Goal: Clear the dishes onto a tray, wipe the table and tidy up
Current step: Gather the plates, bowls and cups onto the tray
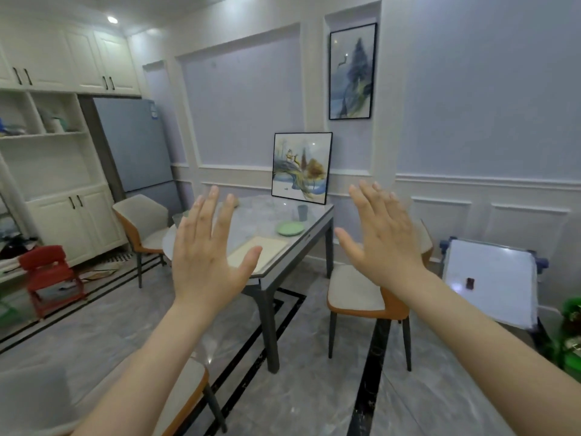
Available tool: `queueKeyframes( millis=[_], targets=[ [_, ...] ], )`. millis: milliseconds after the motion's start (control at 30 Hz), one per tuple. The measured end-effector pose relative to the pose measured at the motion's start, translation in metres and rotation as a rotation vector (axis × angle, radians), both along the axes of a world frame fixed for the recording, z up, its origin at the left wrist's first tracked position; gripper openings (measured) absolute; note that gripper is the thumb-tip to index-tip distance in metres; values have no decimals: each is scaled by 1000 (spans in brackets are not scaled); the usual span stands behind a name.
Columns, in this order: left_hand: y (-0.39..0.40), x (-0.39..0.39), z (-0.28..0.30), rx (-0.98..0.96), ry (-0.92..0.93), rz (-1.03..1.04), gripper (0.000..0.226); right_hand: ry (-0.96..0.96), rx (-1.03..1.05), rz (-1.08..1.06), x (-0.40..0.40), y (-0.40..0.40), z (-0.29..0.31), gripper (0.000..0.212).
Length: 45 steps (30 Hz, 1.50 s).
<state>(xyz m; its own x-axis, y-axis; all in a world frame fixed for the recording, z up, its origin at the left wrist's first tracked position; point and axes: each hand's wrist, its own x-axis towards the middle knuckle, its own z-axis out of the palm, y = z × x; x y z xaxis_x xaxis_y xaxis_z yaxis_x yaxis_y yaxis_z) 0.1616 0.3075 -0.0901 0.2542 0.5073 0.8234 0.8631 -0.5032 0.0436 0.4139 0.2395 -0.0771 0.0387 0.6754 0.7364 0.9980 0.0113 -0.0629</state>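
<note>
Raising 2 empty hands, left hand [207, 256] and right hand [382, 234] spread flat, a person faces the tabletop [267, 215] where a green plate [290, 228] and cup [302, 212] await clearing.

Table [317, 215] with plate [290, 228], cup [302, 212], tray [261, 250].

Pale panelled walls [471, 105], grey marble floor [298, 388] with black inlay lines, cream cabinets [63, 58], blue fridge [135, 146], orange-backed chairs [361, 297], red stool [50, 272], framed painting [352, 70], what may be a whiteboard [493, 278].
</note>
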Motion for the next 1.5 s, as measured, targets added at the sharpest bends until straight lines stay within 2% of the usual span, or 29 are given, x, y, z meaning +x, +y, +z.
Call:
queueKeyframes(
  millis=[133,333,667,833,967,1100,1500],
  targets=[
    [68,65,-10,-77,20,50,78,6,-42,8,69,65,-12,68],
    [147,125,-21,-92,38,89,79,-6,-91,40,137,167,-16,68],
    [283,158,-52,-199,45,143,79,-23,-180,81,171,327,-45,67],
    [393,169,-80,-272,11,118,78,-62,-213,93,179,442,-64,66],
    [481,191,-100,-301,170,16,77,-100,-259,87,175,544,-66,66],
    [564,206,-103,-329,147,-11,76,-25,-287,80,180,629,-71,66],
    [749,259,-153,-474,96,34,76,-11,-441,-9,279,807,-124,66]
  ],
)
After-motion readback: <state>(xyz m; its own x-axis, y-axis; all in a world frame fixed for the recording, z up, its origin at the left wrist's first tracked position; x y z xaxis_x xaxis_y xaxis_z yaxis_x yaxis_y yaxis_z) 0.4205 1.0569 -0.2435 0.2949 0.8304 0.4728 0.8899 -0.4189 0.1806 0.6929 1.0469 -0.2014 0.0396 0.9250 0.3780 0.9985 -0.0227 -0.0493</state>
